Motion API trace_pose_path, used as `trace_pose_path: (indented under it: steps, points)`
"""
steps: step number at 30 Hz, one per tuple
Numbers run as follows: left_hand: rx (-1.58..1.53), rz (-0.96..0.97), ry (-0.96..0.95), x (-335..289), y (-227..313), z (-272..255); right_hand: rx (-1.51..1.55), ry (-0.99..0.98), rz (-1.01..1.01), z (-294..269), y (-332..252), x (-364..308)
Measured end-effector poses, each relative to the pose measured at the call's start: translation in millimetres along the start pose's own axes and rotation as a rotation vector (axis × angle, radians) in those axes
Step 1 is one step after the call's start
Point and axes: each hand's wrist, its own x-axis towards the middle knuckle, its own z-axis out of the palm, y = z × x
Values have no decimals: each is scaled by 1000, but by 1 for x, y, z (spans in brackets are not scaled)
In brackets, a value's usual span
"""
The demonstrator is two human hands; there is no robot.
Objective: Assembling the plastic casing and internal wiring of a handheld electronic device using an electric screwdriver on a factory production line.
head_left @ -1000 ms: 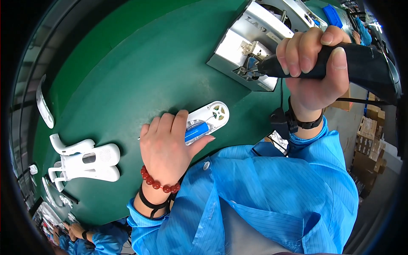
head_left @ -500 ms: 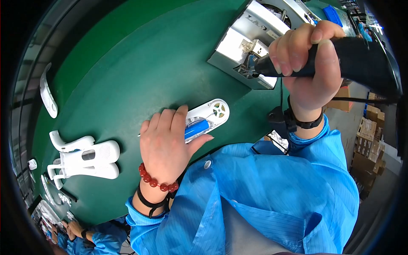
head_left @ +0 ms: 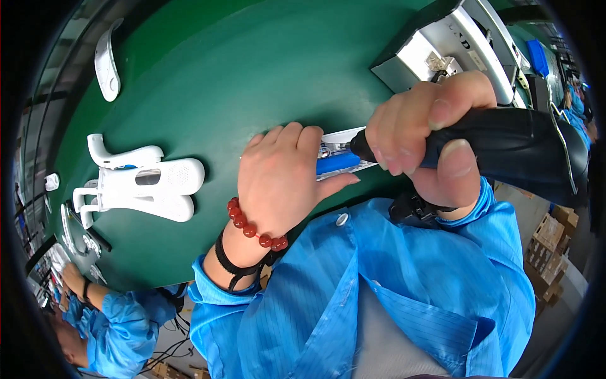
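Note:
My left hand (head_left: 278,177) lies over one end of a white plastic housing (head_left: 344,136) on the green table, fingers curled over its far side and thumb along its near edge. Inside the housing sit a blue cylindrical battery (head_left: 338,163) and thin wires. In my right hand (head_left: 435,126) is a black electric screwdriver (head_left: 517,142), gripped near its front. Its nose points left into the housing, just beside the battery. The bit's tip is too small to make out, and the round end of the housing is hidden behind the screwdriver and my right hand.
A silver metal box (head_left: 467,50), seemingly a screw feeder, stands beyond my right hand. White plastic shells (head_left: 180,177) lie to the left, with a curved white piece (head_left: 107,69) farther off. A co-worker's blue sleeve (head_left: 129,316) shows at lower left. Cardboard boxes (head_left: 549,234) are at right.
My right hand has brought the screwdriver from the metal box down to the housing. My left hand still holds the housing. The whole view has shifted, and more of the co-worker shows.

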Motion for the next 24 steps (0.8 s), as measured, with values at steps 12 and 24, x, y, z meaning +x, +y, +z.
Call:
trace_pose_path:
  steps: [12,24]
  points:
    - [7,-11,-6,0,-1,5,-77,-83,17,-4,15,7]
    - [52,-38,-125,14,-2,-10,256,-13,-275,-25,-4,7]
